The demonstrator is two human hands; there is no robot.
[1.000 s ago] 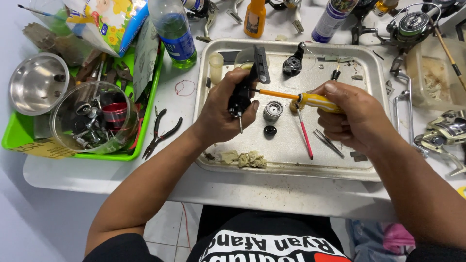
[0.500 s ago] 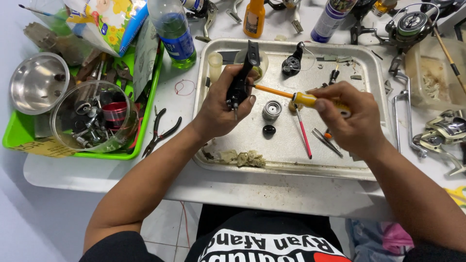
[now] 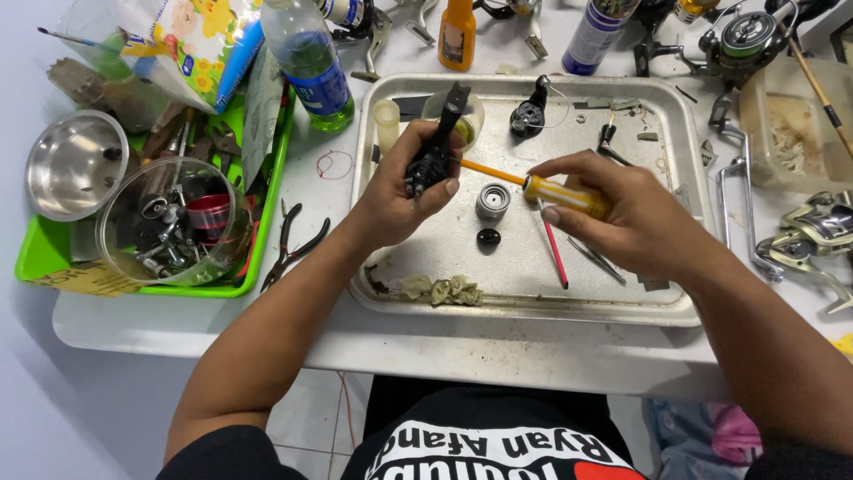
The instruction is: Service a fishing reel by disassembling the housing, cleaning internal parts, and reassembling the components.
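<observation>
My left hand (image 3: 395, 191) grips a black fishing reel body (image 3: 435, 151) upright over a metal tray (image 3: 684, 307). In my right hand (image 3: 622, 218) is a yellow-handled screwdriver (image 3: 555, 191); its orange shaft points left, with the tip against the reel body. Under the shaft, on the tray, lie a small silver spool (image 3: 492, 202) and a black round cap (image 3: 488, 237). A red thin tool (image 3: 556, 253) and a grey rod (image 3: 593, 260) rest below my right hand.
A crumpled rag (image 3: 447, 290) sits at the tray's front. Pliers (image 3: 293, 244) lie left of the tray, beside a green tray (image 3: 44, 258) with a steel bowl (image 3: 73, 164) and a clear parts bowl (image 3: 169, 222). Bottles (image 3: 306, 58) and reels (image 3: 813, 236) crowd the back and right.
Both hands have lifted slightly toward the back of the tray, and the reel body stands a bit more upright. The screwdriver stays against it.
</observation>
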